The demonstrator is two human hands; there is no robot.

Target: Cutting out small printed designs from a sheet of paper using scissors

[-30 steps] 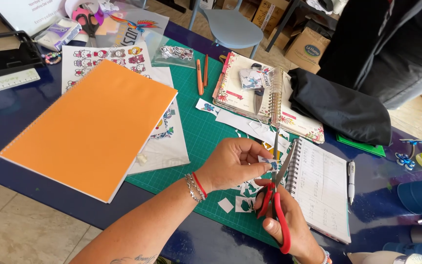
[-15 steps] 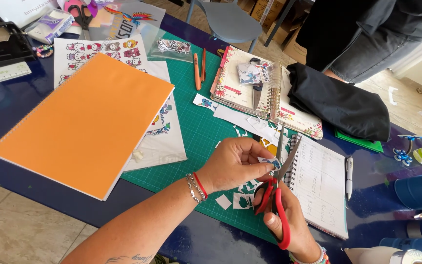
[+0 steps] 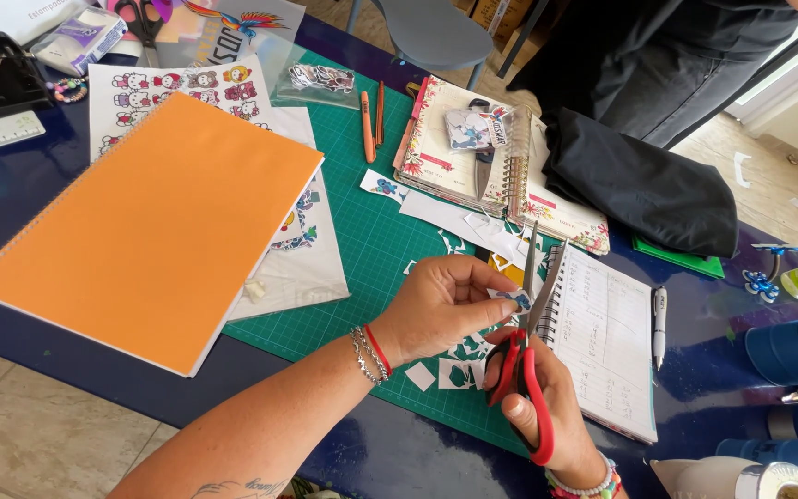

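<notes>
While the left hand point(image 3: 441, 305) pinched a small blue sticker cutout point(image 3: 513, 298) between its fingertips, the right hand point(image 3: 547, 407) gripped red-handled scissors point(image 3: 524, 360), blades parted around the cutout, above the green cutting mat point(image 3: 371, 231) beside a spiral notebook point(image 3: 602, 333).

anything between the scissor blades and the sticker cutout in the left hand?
Nothing visible. The left hand pinches the small blue sticker cutout right at the open blades of the red-handled scissors, held by the right hand. The paper scraps lie below on the green cutting mat, clear of the blades.
</notes>
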